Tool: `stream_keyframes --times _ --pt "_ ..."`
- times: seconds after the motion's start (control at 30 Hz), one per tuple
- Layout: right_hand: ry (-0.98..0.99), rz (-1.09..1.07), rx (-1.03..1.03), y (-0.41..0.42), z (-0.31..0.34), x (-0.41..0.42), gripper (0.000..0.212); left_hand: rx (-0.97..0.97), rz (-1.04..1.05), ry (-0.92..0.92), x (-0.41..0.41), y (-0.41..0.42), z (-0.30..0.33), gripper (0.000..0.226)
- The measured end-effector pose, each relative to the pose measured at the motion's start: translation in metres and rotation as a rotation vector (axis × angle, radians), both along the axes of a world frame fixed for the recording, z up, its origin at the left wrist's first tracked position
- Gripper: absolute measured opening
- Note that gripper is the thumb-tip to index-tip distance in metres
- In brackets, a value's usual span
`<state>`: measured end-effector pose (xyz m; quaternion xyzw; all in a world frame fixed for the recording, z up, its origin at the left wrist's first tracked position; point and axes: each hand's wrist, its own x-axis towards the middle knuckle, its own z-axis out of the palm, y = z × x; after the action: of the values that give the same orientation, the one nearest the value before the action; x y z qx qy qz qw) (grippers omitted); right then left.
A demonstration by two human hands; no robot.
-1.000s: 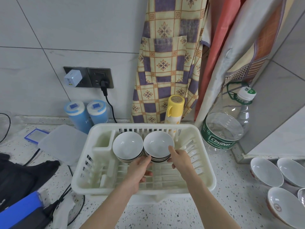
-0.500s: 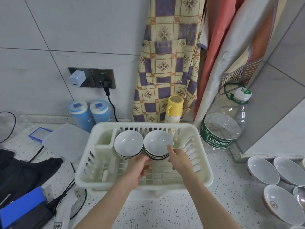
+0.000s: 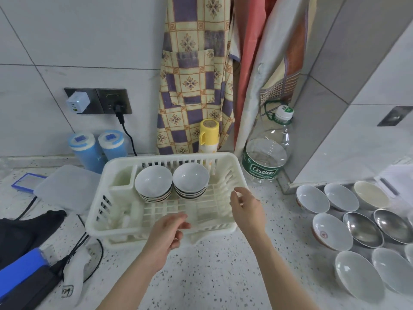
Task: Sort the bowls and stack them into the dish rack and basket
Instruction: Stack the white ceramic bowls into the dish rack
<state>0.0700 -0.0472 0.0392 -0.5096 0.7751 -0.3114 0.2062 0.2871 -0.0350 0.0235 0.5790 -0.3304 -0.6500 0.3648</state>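
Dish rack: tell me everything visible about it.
The dish rack is a white, plastic-looking rectangular basket with slotted walls, a grid floor and a cutlery pocket at back left. It sits level on the speckled counter. Two stacks of white bowls stand side by side at its back. Neither hand plainly touches it.

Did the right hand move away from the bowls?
Yes. The right hand let go of the right bowl stack and pulled back toward the dish rack right edge.

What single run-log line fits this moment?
left hand: open, empty | right hand: open, empty | dish rack: two bowl stacks | loose bowls: on counter
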Motion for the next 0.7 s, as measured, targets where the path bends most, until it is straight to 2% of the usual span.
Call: stream_keyframes --times 0.17,0.3,0.47,0.57,0.7 --pt "-0.133 -0.042 -0.018 0.041 -0.009 -0.042 0.027 0.018 -0.106 0.001 -0.053 0.031 -0.005 0.020" --pt "-0.131 -0.045 -0.081 0.062 -0.010 -0.086 0.027 0.074 -0.159 -0.014 -0.112 0.063 -0.018 0.017" --pt "-0.223 0.005 -0.010 0.085 -0.019 -0.166 0.026 0.165 -0.244 -0.088 -0.205 0.100 -0.039 0.016" --pt "-0.282 -0.006 0.007 0.102 -0.030 -0.224 0.024 0.225 -0.342 -0.137 -0.264 0.121 -0.049 0.026" --pt "-0.306 -0.067 0.074 0.120 -0.036 -0.288 0.019 0.268 -0.418 -0.183 -0.329 0.145 -0.059 0.049"
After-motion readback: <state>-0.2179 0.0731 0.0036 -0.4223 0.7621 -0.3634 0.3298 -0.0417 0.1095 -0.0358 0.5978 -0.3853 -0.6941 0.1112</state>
